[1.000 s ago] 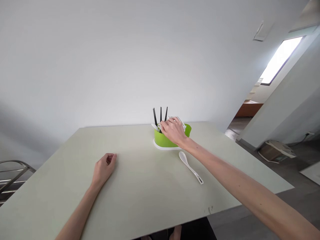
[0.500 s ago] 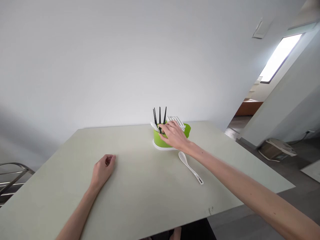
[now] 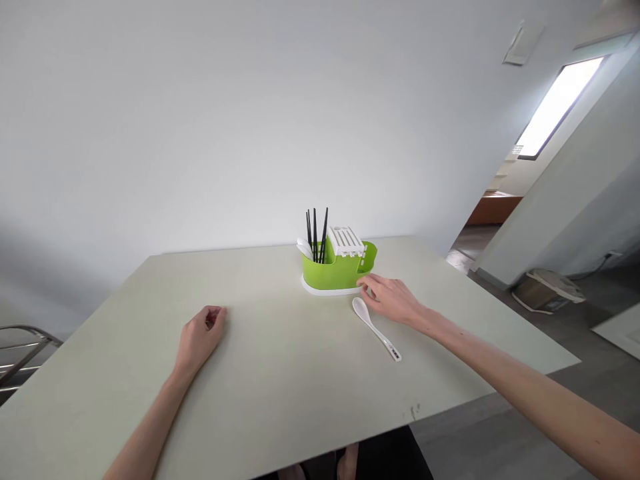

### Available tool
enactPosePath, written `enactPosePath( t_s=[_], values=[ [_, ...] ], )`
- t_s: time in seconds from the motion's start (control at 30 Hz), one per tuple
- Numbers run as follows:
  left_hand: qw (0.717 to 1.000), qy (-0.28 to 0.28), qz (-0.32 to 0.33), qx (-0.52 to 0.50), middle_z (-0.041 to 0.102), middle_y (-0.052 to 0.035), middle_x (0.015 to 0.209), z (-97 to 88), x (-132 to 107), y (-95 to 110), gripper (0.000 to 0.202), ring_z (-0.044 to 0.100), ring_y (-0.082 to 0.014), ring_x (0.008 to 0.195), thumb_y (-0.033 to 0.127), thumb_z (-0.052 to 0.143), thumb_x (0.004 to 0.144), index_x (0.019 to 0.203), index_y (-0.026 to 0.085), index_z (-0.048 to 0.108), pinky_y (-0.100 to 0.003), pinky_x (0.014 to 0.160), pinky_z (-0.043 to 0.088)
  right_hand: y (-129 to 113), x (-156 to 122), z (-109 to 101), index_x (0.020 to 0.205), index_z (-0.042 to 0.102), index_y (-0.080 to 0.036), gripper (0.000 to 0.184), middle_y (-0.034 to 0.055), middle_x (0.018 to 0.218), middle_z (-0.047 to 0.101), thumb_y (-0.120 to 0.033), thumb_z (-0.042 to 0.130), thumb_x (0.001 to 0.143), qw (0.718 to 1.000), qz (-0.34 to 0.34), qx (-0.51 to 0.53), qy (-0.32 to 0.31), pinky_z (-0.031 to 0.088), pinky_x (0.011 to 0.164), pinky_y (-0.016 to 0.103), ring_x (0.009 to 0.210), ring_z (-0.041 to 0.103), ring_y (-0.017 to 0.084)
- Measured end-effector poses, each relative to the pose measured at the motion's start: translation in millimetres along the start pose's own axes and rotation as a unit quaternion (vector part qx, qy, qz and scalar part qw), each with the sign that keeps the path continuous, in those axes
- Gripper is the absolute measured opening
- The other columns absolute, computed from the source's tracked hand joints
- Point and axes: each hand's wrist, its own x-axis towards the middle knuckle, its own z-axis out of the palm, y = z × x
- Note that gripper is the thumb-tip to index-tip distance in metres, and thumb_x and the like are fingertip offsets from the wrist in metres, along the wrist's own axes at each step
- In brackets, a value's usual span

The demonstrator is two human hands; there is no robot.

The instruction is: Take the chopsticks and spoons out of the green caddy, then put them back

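My right hand is just above the table at the front right of a green cutlery holder, its fingers loosely bent, apart and holding nothing. Black chopsticks and white spoons stand in the holder's left compartment. A white slotted rack sits over its middle. Below my right hand a white spoon lies on the table, its bowl toward the holder. My left hand rests on the table at the left, fingers curled in with nothing seen in them.
The pale table backs onto a plain wall. A metal-framed rack stands off the left edge. On the floor at the right is a brownish bin-like object.
My right hand has left the chopsticks and spoons in the holder and moved right and toward me. The left hand stays put on the table. The view has shifted slightly.
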Motion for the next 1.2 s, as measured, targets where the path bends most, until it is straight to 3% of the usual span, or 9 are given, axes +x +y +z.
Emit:
enactPosePath(
  t_s=[0.17, 0.3, 0.4, 0.53, 0.73, 0.97, 1.07, 1.2],
  values=[
    [1.0, 0.004, -0.003, 0.007, 0.076, -0.0058, 0.084, 0.1, 1.4, 0.9, 0.045, 0.068, -0.0246, 0.076, 0.064, 0.05, 0.085, 0.091, 0.024, 0.07, -0.033, 0.073, 0.053, -4.9, -8.0, 25.0, 0.131, 0.062, -0.02, 0.036, 0.0156, 0.127, 0.072, -0.039, 0.049, 0.103, 0.991, 0.084, -0.017, -0.106, 0.049, 0.078, 0.038, 0.101, 0.073, 0.032],
    [1.0, 0.001, -0.005, 0.014, 0.076, -0.0057, 0.084, -0.2, 1.2, 1.4, 0.046, 0.067, -0.0241, 0.076, 0.064, 0.05, 0.086, 0.093, 0.024, 0.07, -0.033, 0.073, 0.053, -15.7, -9.0, 43.1, 0.122, 0.065, -0.023, 0.028, 0.0123, 0.12, 0.075, -0.033, 0.057, 0.097, 0.989, 0.1, 0.03, -0.105, 0.048, 0.075, 0.035, 0.1, 0.073, 0.03],
    [1.0, -0.003, -0.005, 0.013, 0.075, -0.0054, 0.083, -1.1, 0.3, 3.1, 0.046, 0.067, -0.0242, 0.076, 0.064, 0.05, 0.086, 0.093, 0.024, 0.07, -0.033, 0.073, 0.053, -27.2, -6.5, 46.8, 0.101, 0.069, -0.025, 0.015, 0.0065, 0.103, 0.078, -0.025, 0.056, 0.095, 0.989, 0.097, 0.078, -0.085, 0.046, 0.068, 0.032, 0.088, 0.072, 0.026],
    [1.0, -0.002, -0.005, 0.013, 0.074, -0.005, 0.081, -2.0, -0.4, 4.2, 0.045, 0.067, -0.0239, 0.075, 0.064, 0.05, 0.086, 0.092, 0.024, 0.07, -0.033, 0.072, 0.053, -43.8, 4.1, 32.1, 0.083, 0.069, -0.026, 0.014, 0.002, 0.084, 0.077, -0.03, 0.062, 0.095, 0.982, 0.077, 0.172, -0.031, 0.045, 0.061, 0.032, 0.073, 0.068, 0.022],
    [1.0, -0.004, 0.0, 0.008, 0.075, -0.0046, 0.082, 0.2, 0.1, -0.2, 0.044, 0.067, -0.0236, 0.075, 0.063, 0.05, 0.087, 0.092, 0.024, 0.07, -0.032, 0.071, 0.052, -61.2, 38.5, -16.1, 0.098, 0.077, -0.026, 0.025, 0.0003, 0.086, 0.078, -0.048, 0.066, 0.094, 0.936, 0.053, 0.335, 0.099, 0.053, 0.068, 0.032, 0.072, 0.069, 0.019],
    [1.0, -0.005, 0.003, 0.002, 0.075, -0.0054, 0.084, -0.6, -2.7, 1.5, 0.044, 0.067, -0.024, 0.077, 0.062, 0.048, 0.087, 0.093, 0.023, 0.069, -0.033, 0.073, 0.052, -68.3, 88.3, -68.4, 0.107, 0.075, -0.026, 0.022, 0.0005, 0.092, 0.079, -0.042, 0.07, 0.091, 0.875, 0.066, 0.4, 0.265, 0.06, 0.078, 0.035, 0.076, 0.076, 0.021],
    [1.0, -0.011, 0.007, 0.0, 0.075, -0.0054, 0.086, -1.6, -4.0, 2.4, 0.043, 0.067, -0.024, 0.078, 0.061, 0.048, 0.088, 0.092, 0.024, 0.069, -0.033, 0.074, 0.052, -66.6, 106.4, -72.0, 0.111, 0.073, -0.026, 0.024, 0.0014, 0.097, 0.079, -0.043, 0.064, 0.096, 0.88, 0.032, 0.369, 0.296, 0.06, 0.08, 0.036, 0.078, 0.076, 0.02],
    [1.0, -0.015, 0.011, -0.001, 0.075, -0.0057, 0.087, -0.9, -4.2, 1.2, 0.042, 0.067, -0.0243, 0.08, 0.06, 0.048, 0.088, 0.092, 0.024, 0.068, -0.033, 0.075, 0.052, -65.9, 119.1, -54.7, 0.115, 0.071, -0.025, 0.026, 0.0041, 0.104, 0.078, -0.041, 0.053, 0.105, 0.918, -0.042, 0.277, 0.279, 0.057, 0.084, 0.035, 0.086, 0.075, 0.02]
  ],
)
